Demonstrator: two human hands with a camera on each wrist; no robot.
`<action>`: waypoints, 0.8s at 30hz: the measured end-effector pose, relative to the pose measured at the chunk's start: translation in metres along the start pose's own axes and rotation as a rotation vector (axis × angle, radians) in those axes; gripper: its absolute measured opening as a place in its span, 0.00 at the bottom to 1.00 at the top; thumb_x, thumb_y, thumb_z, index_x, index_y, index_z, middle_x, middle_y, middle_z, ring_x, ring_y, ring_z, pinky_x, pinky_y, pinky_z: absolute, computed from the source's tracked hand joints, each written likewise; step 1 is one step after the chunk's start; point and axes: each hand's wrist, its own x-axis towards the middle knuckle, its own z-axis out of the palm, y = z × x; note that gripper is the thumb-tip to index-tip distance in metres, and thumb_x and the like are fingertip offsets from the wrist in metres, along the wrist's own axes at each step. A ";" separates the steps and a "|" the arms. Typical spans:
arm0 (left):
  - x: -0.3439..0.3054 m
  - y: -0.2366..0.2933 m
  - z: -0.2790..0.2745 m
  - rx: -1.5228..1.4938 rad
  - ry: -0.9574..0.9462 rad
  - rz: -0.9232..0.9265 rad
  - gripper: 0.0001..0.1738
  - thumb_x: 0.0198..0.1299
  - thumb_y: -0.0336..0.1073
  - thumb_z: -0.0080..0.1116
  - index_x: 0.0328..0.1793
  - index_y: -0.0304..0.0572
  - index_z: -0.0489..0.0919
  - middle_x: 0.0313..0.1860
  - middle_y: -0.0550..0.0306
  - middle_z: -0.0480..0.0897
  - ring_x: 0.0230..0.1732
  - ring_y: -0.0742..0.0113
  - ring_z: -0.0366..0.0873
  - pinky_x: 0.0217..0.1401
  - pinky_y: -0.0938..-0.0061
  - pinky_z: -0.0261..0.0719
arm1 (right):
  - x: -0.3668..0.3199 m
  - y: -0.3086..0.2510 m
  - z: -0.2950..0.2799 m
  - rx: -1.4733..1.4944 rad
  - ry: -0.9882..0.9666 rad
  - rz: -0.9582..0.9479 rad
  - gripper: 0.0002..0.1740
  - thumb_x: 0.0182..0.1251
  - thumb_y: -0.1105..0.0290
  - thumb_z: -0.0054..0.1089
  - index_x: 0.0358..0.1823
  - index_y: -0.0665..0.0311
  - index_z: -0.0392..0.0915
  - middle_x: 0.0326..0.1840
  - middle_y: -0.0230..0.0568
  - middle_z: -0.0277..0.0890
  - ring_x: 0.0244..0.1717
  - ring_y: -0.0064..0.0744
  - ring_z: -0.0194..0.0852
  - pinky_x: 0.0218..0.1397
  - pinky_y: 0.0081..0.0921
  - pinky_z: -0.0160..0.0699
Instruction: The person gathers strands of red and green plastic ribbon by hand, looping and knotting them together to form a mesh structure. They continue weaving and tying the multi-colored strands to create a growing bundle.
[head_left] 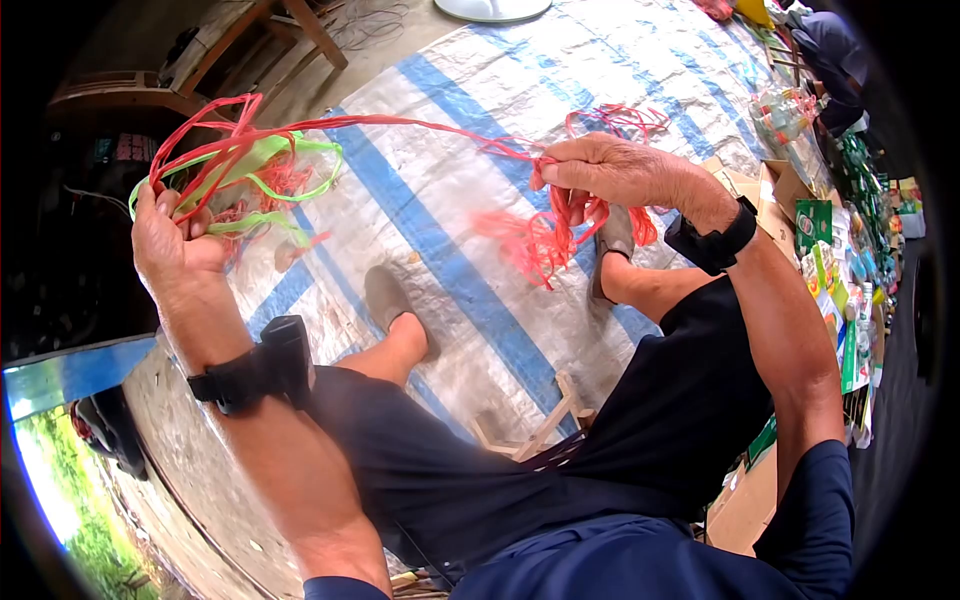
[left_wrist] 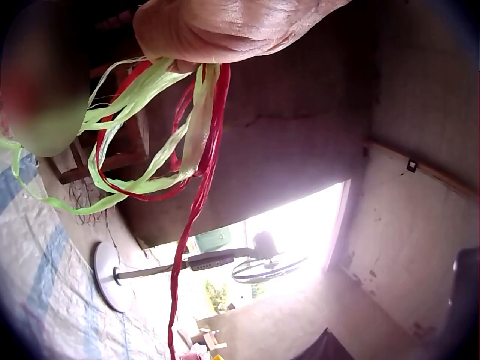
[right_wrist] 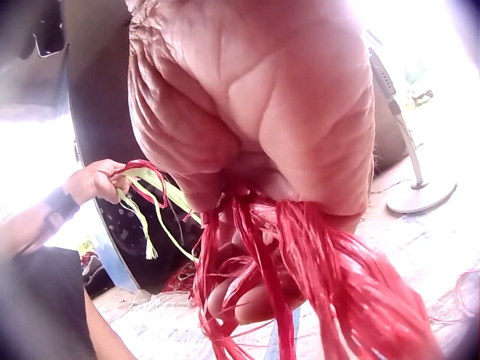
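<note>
My left hand [head_left: 178, 235], raised at the left of the head view, grips loops of red plastic twine [head_left: 222, 145] together with light green twine [head_left: 262, 155]. From it a red strand [head_left: 410, 122] runs across to my right hand [head_left: 630, 178], which pinches it between thumb and fingers. Below the right hand hangs a frayed red bundle [right_wrist: 315, 277], its strands passing between the curled fingers in the right wrist view. The left wrist view shows green strips [left_wrist: 139, 97] and the red strand dropping from under the left hand.
A white and blue striped tarp [head_left: 450, 270] covers the floor under my feet. More red twine [head_left: 620, 120] lies on it beyond the right hand. Cardboard boxes [head_left: 785, 190] and bottles stand along the right. A wooden frame [head_left: 545, 425] sits between my legs, and a fan base [head_left: 492, 8] at the far edge.
</note>
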 end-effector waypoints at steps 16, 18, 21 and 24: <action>-0.004 0.002 -0.002 -0.025 -0.180 -0.082 0.13 0.77 0.43 0.48 0.38 0.49 0.73 0.18 0.72 0.65 0.16 0.78 0.56 0.19 0.81 0.53 | 0.005 0.002 -0.002 -0.243 0.294 -0.362 0.17 0.70 0.65 0.50 0.46 0.69 0.83 0.44 0.43 0.84 0.48 0.32 0.80 0.54 0.30 0.77; -0.009 0.000 0.003 -0.002 -0.170 -0.081 0.13 0.77 0.43 0.48 0.38 0.50 0.74 0.17 0.73 0.64 0.16 0.79 0.56 0.18 0.81 0.52 | 0.002 -0.002 -0.003 -0.233 0.275 -0.348 0.16 0.70 0.66 0.51 0.46 0.70 0.83 0.43 0.43 0.84 0.47 0.32 0.80 0.54 0.30 0.77; -0.022 -0.006 0.019 -0.004 -0.164 -0.104 0.12 0.76 0.45 0.50 0.40 0.51 0.76 0.18 0.75 0.64 0.16 0.82 0.55 0.17 0.83 0.52 | 0.002 -0.006 -0.004 -0.209 0.237 -0.317 0.16 0.69 0.66 0.53 0.46 0.70 0.83 0.40 0.41 0.85 0.45 0.31 0.80 0.53 0.29 0.77; -0.027 -0.021 0.027 0.149 -0.308 -0.105 0.12 0.68 0.47 0.63 0.43 0.48 0.82 0.23 0.74 0.73 0.19 0.85 0.61 0.18 0.85 0.54 | 0.001 -0.007 -0.002 -0.150 0.191 -0.285 0.14 0.72 0.65 0.54 0.43 0.69 0.82 0.38 0.37 0.81 0.43 0.27 0.78 0.52 0.27 0.75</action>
